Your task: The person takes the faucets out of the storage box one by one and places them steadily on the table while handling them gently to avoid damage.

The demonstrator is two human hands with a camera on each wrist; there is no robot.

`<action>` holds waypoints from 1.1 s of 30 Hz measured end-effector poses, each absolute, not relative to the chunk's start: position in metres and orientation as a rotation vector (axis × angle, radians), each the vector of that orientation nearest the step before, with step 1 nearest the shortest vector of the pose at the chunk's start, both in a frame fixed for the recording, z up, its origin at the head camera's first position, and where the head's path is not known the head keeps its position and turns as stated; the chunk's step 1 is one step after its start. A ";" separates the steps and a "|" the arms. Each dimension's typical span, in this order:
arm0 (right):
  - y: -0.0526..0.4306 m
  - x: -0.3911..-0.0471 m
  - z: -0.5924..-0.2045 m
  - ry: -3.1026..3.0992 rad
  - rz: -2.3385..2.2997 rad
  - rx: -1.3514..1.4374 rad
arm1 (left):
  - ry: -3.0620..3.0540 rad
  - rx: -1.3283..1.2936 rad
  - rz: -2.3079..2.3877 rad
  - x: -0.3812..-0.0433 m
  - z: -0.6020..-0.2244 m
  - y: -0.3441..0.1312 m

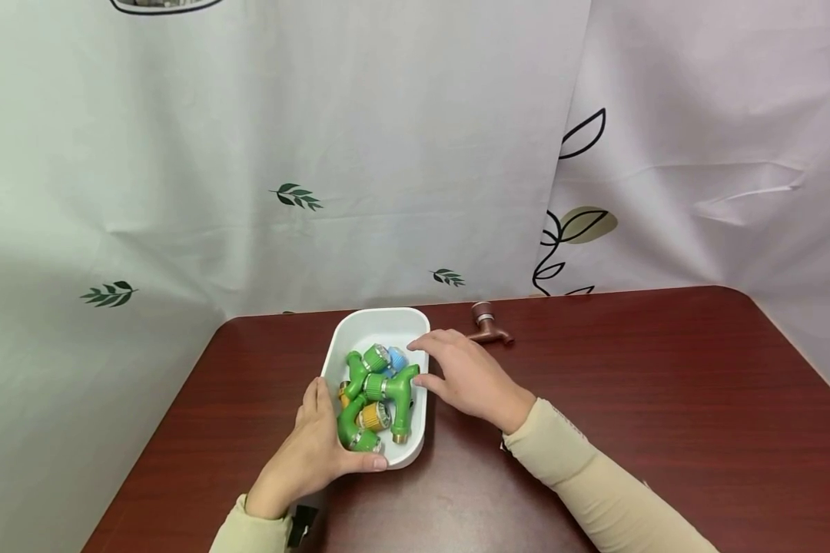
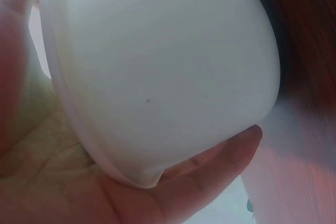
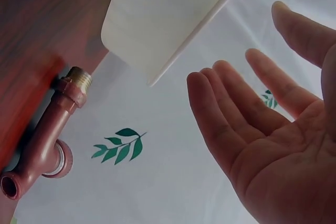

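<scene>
A white plastic tub (image 1: 387, 313) stands on the table and contains several green taps (image 1: 401, 403), with yellow (image 1: 373, 416) and blue (image 1: 396, 359) taps partly covered by them. My left hand (image 1: 314, 445) grips the tub's near left corner, its thumb along the near rim and its fingers against the left side. In the left wrist view the tub's outer wall (image 2: 173, 66) fills most of the picture. Over the tub's right rim reaches my right hand (image 1: 470, 376), fingers spread and nothing held; the right wrist view shows its open palm (image 3: 294, 156).
A brown tap (image 1: 487, 330) lies behind the right hand near the table's back edge; its threaded brass end (image 3: 80, 78) shows in the right wrist view. The dark red table (image 1: 629, 407) meets a white curtain (image 1: 387, 153) with leaf prints at the back.
</scene>
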State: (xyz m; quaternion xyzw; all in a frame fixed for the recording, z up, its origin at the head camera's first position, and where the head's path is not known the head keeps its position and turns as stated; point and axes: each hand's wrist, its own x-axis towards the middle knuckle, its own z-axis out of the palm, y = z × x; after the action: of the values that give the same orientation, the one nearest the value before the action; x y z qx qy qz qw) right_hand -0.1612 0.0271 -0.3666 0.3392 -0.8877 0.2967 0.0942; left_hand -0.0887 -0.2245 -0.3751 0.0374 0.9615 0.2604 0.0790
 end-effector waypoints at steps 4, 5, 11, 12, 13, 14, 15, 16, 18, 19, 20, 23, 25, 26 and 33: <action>0.025 -0.159 -0.367 -2.639 0.859 1.045 | 2.878 0.108 0.773 -0.088 -0.375 -0.225; 0.025 -0.159 -0.367 -2.641 0.856 1.051 | 2.877 0.107 0.773 -0.088 -0.375 -0.225; 0.022 -0.157 -0.371 -2.650 0.855 1.080 | 2.879 0.108 0.773 -0.088 -0.376 -0.225; 0.022 -0.157 -0.371 -2.657 0.850 1.085 | 2.881 0.108 0.771 -0.088 -0.376 -0.225; 0.021 -0.157 -0.372 -2.663 0.839 1.092 | 2.881 0.109 0.771 -0.088 -0.376 -0.225; 0.021 -0.157 -0.372 -2.668 0.828 1.098 | 2.881 0.110 0.770 -0.088 -0.376 -0.225; 0.020 -0.157 -0.373 -2.673 0.818 1.105 | 2.882 0.111 0.770 -0.088 -0.376 -0.225; 0.020 -0.157 -0.373 -2.678 0.805 1.109 | 2.883 0.110 0.769 -0.088 -0.376 -0.225; 0.019 -0.156 -0.373 -2.680 0.783 1.113 | 2.884 0.112 0.769 -0.088 -0.376 -0.225; 0.019 -0.156 -0.373 -2.678 0.776 1.114 | 2.883 0.112 0.770 -0.088 -0.376 -0.225; 0.019 -0.156 -0.373 -2.676 0.772 1.117 | 2.884 0.113 0.771 -0.089 -0.376 -0.225; 0.018 -0.156 -0.373 -2.679 0.764 1.136 | 2.881 0.115 0.772 -0.089 -0.376 -0.225; 0.018 -0.156 -0.374 -2.676 0.756 1.162 | 2.879 0.119 0.774 -0.089 -0.377 -0.225; 0.018 -0.155 -0.374 -2.676 0.750 1.179 | 2.879 0.120 0.774 -0.089 -0.377 -0.225; 0.016 -0.155 -0.377 -2.646 0.690 1.232 | 2.870 0.115 0.777 -0.089 -0.376 -0.225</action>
State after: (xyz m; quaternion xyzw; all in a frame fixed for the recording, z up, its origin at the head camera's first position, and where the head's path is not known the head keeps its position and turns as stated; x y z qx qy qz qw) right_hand -0.1551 0.0155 -0.3766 0.4097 -0.8800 0.2294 0.0714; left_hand -0.0894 -0.2247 -0.3761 0.0385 0.9612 0.2602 0.0827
